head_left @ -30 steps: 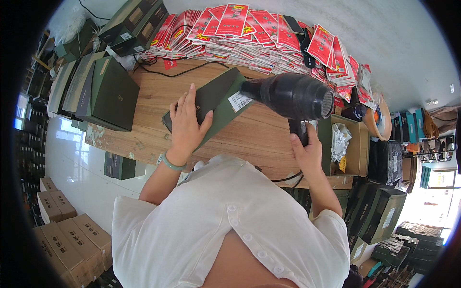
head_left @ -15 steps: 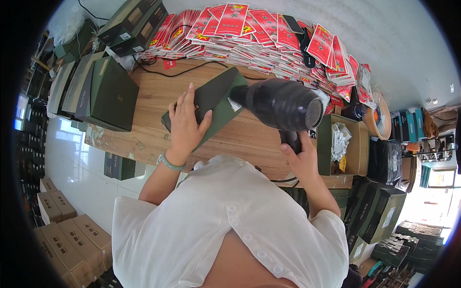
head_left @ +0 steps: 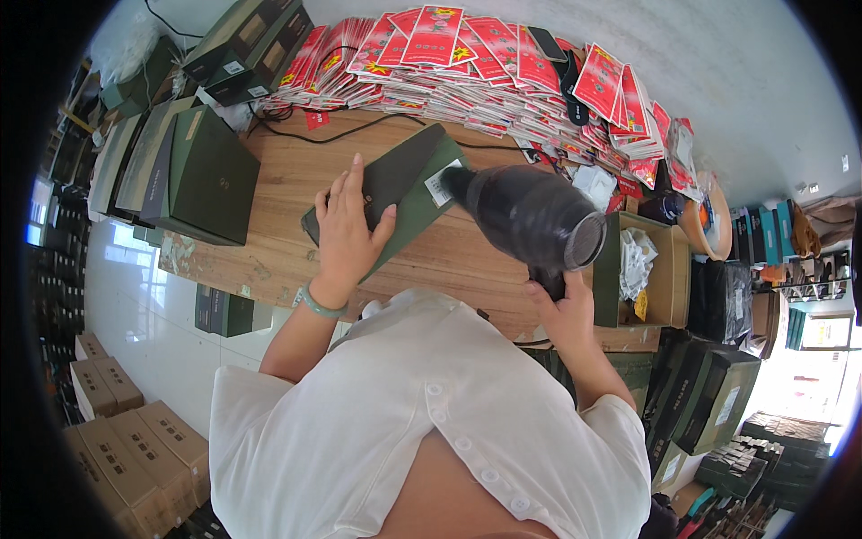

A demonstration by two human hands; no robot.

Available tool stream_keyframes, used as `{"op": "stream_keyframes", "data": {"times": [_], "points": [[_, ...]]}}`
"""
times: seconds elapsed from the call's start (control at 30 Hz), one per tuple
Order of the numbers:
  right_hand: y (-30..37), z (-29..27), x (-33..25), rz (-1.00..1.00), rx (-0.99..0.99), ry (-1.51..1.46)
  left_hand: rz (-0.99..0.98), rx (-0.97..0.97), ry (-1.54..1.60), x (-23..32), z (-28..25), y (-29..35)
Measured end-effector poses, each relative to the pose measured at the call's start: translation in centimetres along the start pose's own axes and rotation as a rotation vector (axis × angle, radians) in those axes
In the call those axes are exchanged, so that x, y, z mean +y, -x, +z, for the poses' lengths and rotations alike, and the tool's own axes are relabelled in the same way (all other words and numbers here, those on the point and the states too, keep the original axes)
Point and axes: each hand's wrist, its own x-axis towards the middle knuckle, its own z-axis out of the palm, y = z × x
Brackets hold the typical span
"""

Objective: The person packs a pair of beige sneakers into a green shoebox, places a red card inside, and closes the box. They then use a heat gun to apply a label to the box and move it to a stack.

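Observation:
A flat dark green box (head_left: 415, 193) with a white label lies tilted on the wooden table (head_left: 269, 225). My left hand (head_left: 346, 235) presses down on its near end, fingers spread; a pale green bracelet is on that wrist. My right hand (head_left: 561, 310) grips the handle of a black hair dryer (head_left: 530, 216). The dryer's nozzle points at the box's labelled edge, close above it.
Rows of red packets (head_left: 467, 63) cover the table's far side. Dark green boxes (head_left: 193, 171) are stacked at the left. An open cardboard box (head_left: 660, 269) with white bags stands at the right. A black cable (head_left: 341, 135) runs across the table. Brown cartons (head_left: 126, 431) sit on the floor.
The hair dryer has swung left and down, its nozzle now pointing at the box's label. My left hand has stayed on the box.

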Motion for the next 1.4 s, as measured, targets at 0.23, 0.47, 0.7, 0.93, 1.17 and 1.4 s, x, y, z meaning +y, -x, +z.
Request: {"op": "stream_keyframes", "data": {"times": [0.23,0.47,0.7,0.93,1.17,1.4], "points": [[1.5,-0.3,1.3,0.042,0.012,0.01,0.002,0.009,-0.013,-0.2,0.1,0.0],[1.7,-0.3,2.7,-0.043,0.062,-0.07,-0.011,-0.012,-0.015,0.0,0.0,0.0],[0.6,-0.7,4.0,0.168,0.071,-0.115,-0.008,-0.003,-0.02,0.1,0.1,-0.1],[-1.1,-0.8,3.7,0.192,0.04,-0.119,-0.017,-0.016,-0.014,0.0,0.1,-0.1],[-3.2,-0.2,2.5,0.009,0.062,-0.088,-0.011,-0.008,-0.013,0.0,0.1,-0.1],[-3.0,-0.1,1.2,0.025,-0.01,-0.06,-0.013,0.006,-0.013,0.1,-0.1,0.0]]}}
